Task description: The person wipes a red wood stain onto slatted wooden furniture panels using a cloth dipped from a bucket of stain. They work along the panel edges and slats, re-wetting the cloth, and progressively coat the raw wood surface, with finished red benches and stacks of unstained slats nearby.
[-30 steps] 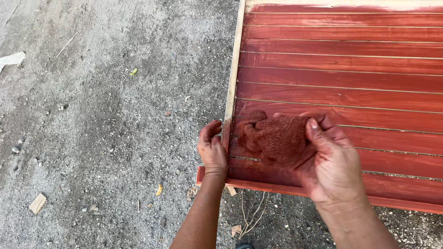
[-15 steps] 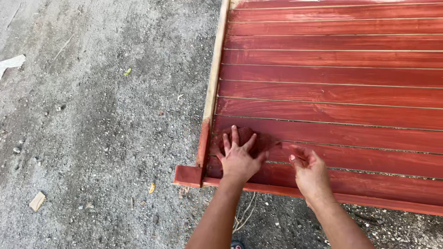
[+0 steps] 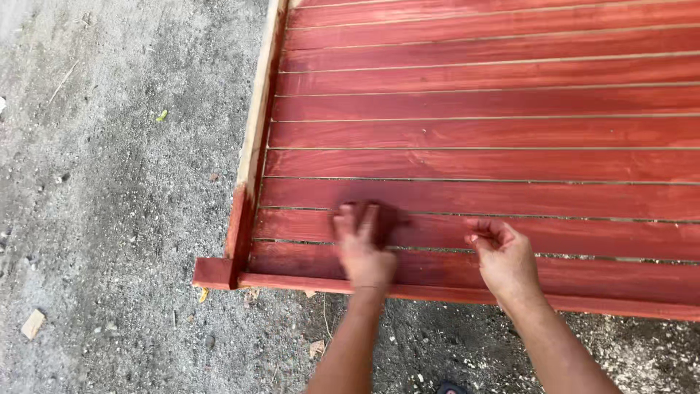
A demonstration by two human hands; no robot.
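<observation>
While the red wooden panel lies flat on the gravel ground, the left hand presses a dark red rag onto a slat near the panel's front left corner, fingers spread and blurry. Just beside it, the right hand rests on the slats, fingers curled, holding nothing.

Soft even daylight, faint shadows, left hand motion-blurred, rest sharp

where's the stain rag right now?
Head view: the dark red stain-soaked rag lies under the left hand, on the red-stained slatted wooden panel, near its lower-left corner.
</observation>
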